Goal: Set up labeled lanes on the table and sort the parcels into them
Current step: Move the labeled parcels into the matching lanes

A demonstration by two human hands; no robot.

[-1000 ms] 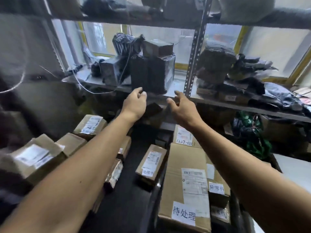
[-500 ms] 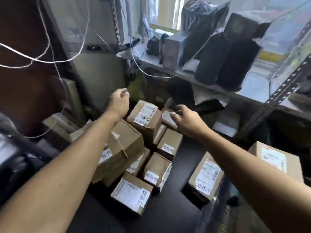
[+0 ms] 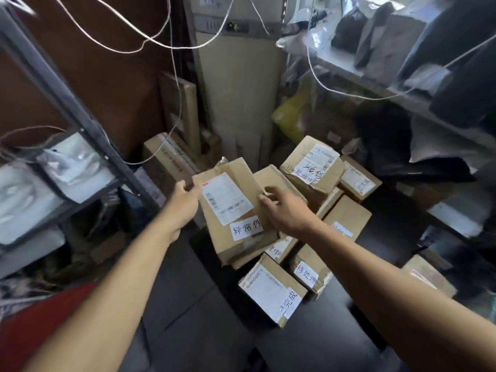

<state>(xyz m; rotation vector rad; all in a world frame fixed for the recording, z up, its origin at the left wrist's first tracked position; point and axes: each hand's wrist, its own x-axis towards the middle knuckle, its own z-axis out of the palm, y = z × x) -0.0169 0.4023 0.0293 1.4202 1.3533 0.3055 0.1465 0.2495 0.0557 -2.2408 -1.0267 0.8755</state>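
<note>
Fingers [image 3: 184, 187] of the left hand [image 3: 185, 204] curl round the left corner of the cardboard parcel [image 3: 233, 210] labelled 异常件. The right hand [image 3: 288, 212] lays spread, nearly straight fingers on its right edge. The parcel lies tilted between them, atop other labelled parcels [image 3: 271, 288] below the right fingers.

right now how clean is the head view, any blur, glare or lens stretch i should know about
Head view: centre sharp enough to read the 异常件 label on the top parcel; left rack smeared by motion blur; daylight bleaches the upper-right shelf; the wide lens stretches the bottom corners.
</note>
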